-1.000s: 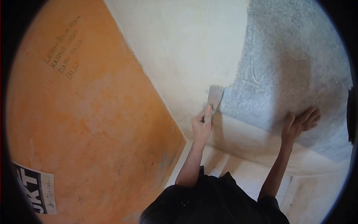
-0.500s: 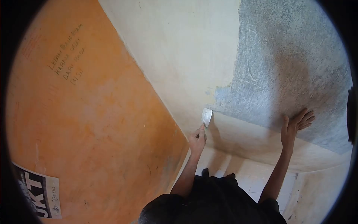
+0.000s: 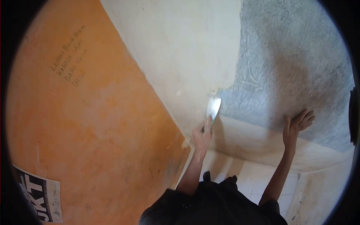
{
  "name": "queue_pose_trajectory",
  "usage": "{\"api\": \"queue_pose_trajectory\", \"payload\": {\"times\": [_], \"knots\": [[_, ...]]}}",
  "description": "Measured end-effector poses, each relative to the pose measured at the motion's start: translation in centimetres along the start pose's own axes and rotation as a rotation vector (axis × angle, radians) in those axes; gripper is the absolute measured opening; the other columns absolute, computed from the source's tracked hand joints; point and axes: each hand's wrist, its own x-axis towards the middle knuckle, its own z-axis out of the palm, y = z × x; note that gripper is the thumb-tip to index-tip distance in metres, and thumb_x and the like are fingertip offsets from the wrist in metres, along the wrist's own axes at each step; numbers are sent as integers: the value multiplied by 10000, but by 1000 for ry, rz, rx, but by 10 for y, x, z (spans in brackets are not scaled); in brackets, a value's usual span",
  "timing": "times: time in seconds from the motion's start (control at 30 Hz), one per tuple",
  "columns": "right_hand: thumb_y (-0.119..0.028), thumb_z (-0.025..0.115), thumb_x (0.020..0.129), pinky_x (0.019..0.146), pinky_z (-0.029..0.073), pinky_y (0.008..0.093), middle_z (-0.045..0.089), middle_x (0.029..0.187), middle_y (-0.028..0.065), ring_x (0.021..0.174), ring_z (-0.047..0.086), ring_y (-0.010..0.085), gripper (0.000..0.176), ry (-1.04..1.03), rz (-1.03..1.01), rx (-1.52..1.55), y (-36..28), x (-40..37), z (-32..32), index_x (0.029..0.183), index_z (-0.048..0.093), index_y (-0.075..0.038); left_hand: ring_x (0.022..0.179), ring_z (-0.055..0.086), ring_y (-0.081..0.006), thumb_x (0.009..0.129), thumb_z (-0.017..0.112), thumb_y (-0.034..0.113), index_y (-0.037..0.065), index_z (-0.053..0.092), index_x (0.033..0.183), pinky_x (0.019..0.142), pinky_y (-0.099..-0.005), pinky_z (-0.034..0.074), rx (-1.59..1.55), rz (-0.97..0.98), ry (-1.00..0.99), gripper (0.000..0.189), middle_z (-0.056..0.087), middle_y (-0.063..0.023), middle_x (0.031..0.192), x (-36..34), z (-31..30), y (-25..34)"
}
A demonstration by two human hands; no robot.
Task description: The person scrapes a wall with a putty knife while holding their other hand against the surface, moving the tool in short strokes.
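My left hand (image 3: 202, 135) is closed round the handle of a scraper (image 3: 214, 106) with a broad, shiny metal blade. The blade points up the wall, its tip at the ragged border where cream paint (image 3: 180, 48) meets a bare grey patch (image 3: 258, 75). A pale blurred flake (image 3: 185, 143) shows just left of my left wrist. Over on the right, my right hand (image 3: 296, 125) lies with fingers spread against the lower part of the grey patch and holds nothing. Most of the scraper's handle is hidden in my grip.
An orange wall (image 3: 93, 131) with handwriting (image 3: 71, 56) meets the cream one at a corner on the left. A black-and-white poster (image 3: 45, 195) hangs low on it. Whitish floor tiles (image 3: 255, 183) show below, beyond my dark shirt (image 3: 213, 204).
My left hand has moved up and slightly right with the scraper. Some cream paint left of the grey patch has come away, and pale flakes now appear. My right hand stays in place.
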Motion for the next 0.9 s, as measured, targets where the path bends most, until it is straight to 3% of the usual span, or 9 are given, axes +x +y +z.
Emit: {"api": "queue_pose_trajectory", "payload": {"times": [0.07, 0.2, 0.27, 0.37, 0.5, 0.7, 0.77, 0.9], "knots": [[-527, 378, 956, 1100, -119, 560, -113, 1539, 237, 1409, -160, 414, 836, -6, -34, -85, 9, -11, -2, 1492, -44, -44, 494, 427, -41, 986, 497, 333, 39, 600, 776, 418, -240, 312, 16, -240, -107, 376, 468, 33, 569, -32, -23, -53], [-527, 373, 958, 1101, -119, 561, -111, 1539, 238, 1408, -157, 419, 832, -15, -40, -93, 13, -14, -2, 1491, -38, -39, 488, 457, -46, 998, 471, 327, 50, 593, 923, 398, -217, 317, -207, -286, -254, 312, 490, 31, 601, -51, -34, -66], [-539, 392, 945, 1098, -119, 570, -129, 1530, 253, 1393, -180, 445, 857, -23, -13, -65, 14, -15, 1, 1488, -30, -28, 406, 428, -52, 1003, 458, 296, 37, 574, 1087, 366, -204, 316, -311, -279, -288, 296, 531, -6, 646, -44, -32, -57], [-544, 397, 942, 1098, -114, 574, -126, 1531, 252, 1392, -181, 448, 866, -26, -6, -57, 14, -16, 1, 1488, -34, -29, 375, 388, -55, 1001, 463, 303, 34, 587, 1077, 344, -207, 294, -286, -361, -260, 306, 513, -6, 617, -30, -34, -44], [-540, 399, 943, 1094, -114, 583, -123, 1532, 251, 1390, -185, 450, 864, -18, -2, -77, 15, -16, 4, 1488, -40, -34, 376, 372, -50, 999, 467, 315, 33, 596, 1073, 336, -201, 270, -409, -317, -299, 319, 500, 2, 591, -24, -29, -51], [-524, 374, 959, 1095, -113, 574, -114, 1539, 240, 1401, -164, 437, 830, 19, -3, -53, 6, -19, 3, 1492, -43, -43, 381, 353, -36, 994, 478, 331, 20, 618, 1043, 346, -194, 252, -254, -350, -157, 345, 468, 19, 544, -39, -28, -35], [-541, 382, 950, 1087, -118, 591, -125, 1530, 254, 1389, -193, 448, 850, 12, 14, -58, 10, -17, 6, 1490, -50, -47, 405, 366, -20, 973, 527, 350, 78, 569, 781, 375, -191, 273, -329, -349, -169, 335, 459, 49, 544, -31, -26, -28], [-537, 382, 951, 1088, -120, 588, -127, 1531, 253, 1389, -193, 448, 851, -3, 14, -46, 9, -21, 6, 1488, -53, -41, 418, 372, -15, 981, 513, 330, 53, 594, 780, 388, -193, 275, -296, -154, -239, 352, 465, 57, 548, 1, -7, 28]]}}
